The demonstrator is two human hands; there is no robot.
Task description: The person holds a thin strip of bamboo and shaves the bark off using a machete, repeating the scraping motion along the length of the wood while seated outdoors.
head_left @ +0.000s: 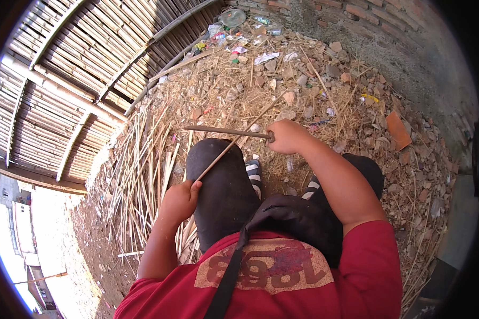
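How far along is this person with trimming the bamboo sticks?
Done, apparently: a heap of thin split sticks lies on the ground at the person's left. In hand: the left hand grips one slender stick across the knee, while the right hand holds a long blade against it. How many sticks remain can't be told.

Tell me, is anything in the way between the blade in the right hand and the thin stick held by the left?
Nothing visible is. The right hand holds the long blade level over the knee, and the thin stick, gripped low by the left hand, slants up and crosses directly at the blade, with no object between them.
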